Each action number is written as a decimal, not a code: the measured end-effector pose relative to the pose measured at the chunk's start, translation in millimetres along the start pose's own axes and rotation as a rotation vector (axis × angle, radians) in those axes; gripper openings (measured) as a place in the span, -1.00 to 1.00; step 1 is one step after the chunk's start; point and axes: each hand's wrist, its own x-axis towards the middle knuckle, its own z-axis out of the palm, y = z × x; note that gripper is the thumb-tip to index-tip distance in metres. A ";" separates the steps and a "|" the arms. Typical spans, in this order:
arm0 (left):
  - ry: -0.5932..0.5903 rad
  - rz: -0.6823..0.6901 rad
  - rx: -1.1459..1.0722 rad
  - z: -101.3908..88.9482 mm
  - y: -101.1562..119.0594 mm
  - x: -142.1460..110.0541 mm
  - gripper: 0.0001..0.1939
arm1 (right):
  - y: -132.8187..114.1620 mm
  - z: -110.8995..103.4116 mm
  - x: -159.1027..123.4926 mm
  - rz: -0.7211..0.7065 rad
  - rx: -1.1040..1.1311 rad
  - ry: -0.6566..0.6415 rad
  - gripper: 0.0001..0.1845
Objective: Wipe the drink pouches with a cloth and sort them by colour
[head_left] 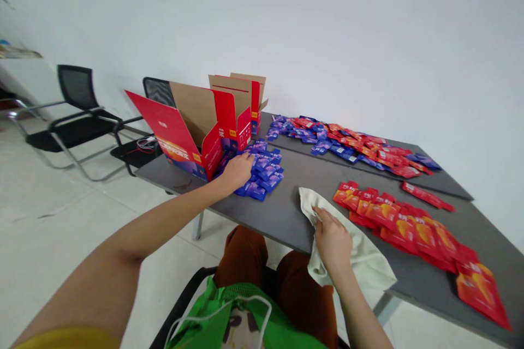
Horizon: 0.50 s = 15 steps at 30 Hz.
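My left hand (pixel 238 171) rests on a pile of small blue-purple pouches (pixel 267 169), its fingers over them; I see no pouch lifted. My right hand (pixel 333 237) is closed on a pale cream cloth (pixel 368 259) at the table's front edge. Part of the cloth hangs over that edge. To the right of the cloth lies an overlapping row of red-orange pouches (pixel 403 229). Left of the blue pouches stands an open red carton (pixel 182 136) with its flaps up.
More open cartons (pixel 254 101) stand behind the first. A long heap of mixed red and blue pouches (pixel 347 142) runs along the back of the grey table (pixel 295 174). One narrow red packet (pixel 428 196) lies apart. Black chairs (pixel 77 125) stand at the left.
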 end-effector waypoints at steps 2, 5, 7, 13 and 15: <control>-0.039 0.103 -0.035 4.8 -9.1 6.2 -0.41 | 0.1 0.0 0.2 -0.008 0.003 0.001 -0.55; -0.162 0.257 -0.052 13.8 -26.1 12.3 -0.40 | 0.2 -0.1 0.7 -0.014 0.000 0.002 -0.54; -0.200 0.306 -0.044 16.3 -35.9 13.7 -0.39 | 0.2 -0.4 1.1 -0.014 -0.001 0.002 -0.54; -0.141 0.330 0.010 -7.3 -36.6 22.8 -0.53 | 0.9 0.8 1.9 -0.013 0.005 -0.018 -0.52; -0.187 0.286 0.039 -18.4 -29.2 35.7 -0.63 | 1.6 1.9 2.1 -0.016 0.000 -0.016 -0.51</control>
